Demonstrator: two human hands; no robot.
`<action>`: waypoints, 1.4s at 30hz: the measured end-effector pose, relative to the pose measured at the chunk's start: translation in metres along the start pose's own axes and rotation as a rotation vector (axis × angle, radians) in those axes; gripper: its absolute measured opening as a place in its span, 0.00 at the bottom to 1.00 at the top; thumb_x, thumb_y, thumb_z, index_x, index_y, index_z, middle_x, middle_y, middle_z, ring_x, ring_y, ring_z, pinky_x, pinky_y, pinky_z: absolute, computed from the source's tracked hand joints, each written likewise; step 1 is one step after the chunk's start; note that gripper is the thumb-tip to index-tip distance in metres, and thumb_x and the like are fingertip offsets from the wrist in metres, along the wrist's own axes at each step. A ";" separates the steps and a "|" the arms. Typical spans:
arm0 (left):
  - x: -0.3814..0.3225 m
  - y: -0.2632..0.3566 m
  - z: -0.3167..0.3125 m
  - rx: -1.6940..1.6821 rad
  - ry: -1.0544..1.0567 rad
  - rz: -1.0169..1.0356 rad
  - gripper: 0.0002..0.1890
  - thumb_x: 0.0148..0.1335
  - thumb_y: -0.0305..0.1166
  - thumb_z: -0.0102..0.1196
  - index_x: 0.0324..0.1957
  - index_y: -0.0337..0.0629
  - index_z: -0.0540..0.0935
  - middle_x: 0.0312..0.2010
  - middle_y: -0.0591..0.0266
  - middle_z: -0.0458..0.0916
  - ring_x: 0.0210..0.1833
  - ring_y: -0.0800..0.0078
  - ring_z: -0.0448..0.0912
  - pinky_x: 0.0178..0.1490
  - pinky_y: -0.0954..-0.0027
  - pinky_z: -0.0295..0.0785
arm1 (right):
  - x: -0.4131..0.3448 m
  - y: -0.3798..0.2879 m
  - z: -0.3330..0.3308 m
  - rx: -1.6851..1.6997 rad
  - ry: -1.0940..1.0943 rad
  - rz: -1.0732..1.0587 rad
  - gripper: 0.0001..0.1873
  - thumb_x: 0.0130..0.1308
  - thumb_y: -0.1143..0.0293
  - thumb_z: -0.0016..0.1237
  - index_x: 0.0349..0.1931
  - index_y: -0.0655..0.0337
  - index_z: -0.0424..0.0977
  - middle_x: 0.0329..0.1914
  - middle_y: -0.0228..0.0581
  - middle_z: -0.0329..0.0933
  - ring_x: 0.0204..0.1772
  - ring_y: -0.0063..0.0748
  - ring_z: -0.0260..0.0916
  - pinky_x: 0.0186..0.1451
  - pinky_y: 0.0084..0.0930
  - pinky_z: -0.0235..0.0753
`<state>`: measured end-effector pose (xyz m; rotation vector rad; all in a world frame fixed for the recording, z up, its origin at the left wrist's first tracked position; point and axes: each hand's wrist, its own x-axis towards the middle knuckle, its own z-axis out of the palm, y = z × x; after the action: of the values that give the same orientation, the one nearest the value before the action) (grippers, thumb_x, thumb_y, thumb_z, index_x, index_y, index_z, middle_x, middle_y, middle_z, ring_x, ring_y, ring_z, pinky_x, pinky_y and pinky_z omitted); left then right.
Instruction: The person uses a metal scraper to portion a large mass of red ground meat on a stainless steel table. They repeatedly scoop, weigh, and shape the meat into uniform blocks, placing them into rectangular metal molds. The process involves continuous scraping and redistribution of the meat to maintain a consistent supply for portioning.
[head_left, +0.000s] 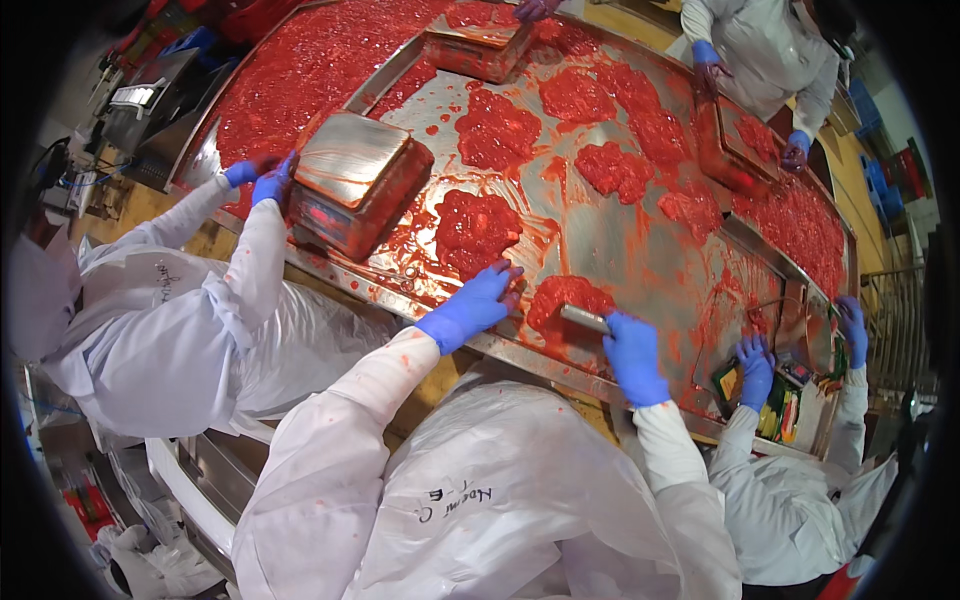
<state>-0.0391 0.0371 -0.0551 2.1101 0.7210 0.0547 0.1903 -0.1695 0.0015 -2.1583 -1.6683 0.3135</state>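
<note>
My left hand, in a blue glove, holds nothing. Its fingers reach forward at the near edge of a mound of wet red minced food, which looks like raw fish or meat; whether they touch it I cannot tell. In my blue-gloved right hand is a flat metal tool, its free end lying over a smaller red mound. Both mounds rest on a smeared stainless-steel table with a raised rim.
Red-stained bench scales stand left, at the back and right. Several more red mounds lie beyond. Co-workers' gloved hands touch the left scale. Another person's hands are by a small box at right.
</note>
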 end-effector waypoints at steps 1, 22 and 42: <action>0.004 -0.002 0.004 0.008 -0.020 0.014 0.30 0.69 0.39 0.53 0.70 0.42 0.65 0.74 0.42 0.55 0.75 0.49 0.58 0.76 0.59 0.55 | 0.002 0.005 -0.004 0.002 0.036 0.028 0.16 0.52 0.80 0.51 0.43 0.61 0.79 0.36 0.52 0.80 0.40 0.55 0.78 0.44 0.44 0.77; 0.087 0.060 0.090 -0.229 -0.116 -0.172 0.30 0.52 0.36 0.65 0.57 0.34 0.74 0.46 0.37 0.82 0.51 0.43 0.80 0.55 0.55 0.74 | 0.019 0.099 0.052 0.579 0.026 0.825 0.18 0.59 0.69 0.52 0.49 0.68 0.74 0.34 0.38 0.77 0.37 0.29 0.71 0.42 0.32 0.72; 0.020 -0.010 0.038 0.255 0.358 0.226 0.39 0.58 0.34 0.58 0.72 0.43 0.59 0.71 0.33 0.53 0.73 0.31 0.53 0.74 0.41 0.52 | 0.017 -0.014 -0.068 0.075 0.128 0.311 0.20 0.58 0.74 0.51 0.52 0.62 0.75 0.38 0.54 0.80 0.40 0.52 0.80 0.44 0.41 0.77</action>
<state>-0.0156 0.0236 -0.0904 2.4519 0.7217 0.4986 0.2103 -0.1623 0.0702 -2.3258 -1.2326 0.3105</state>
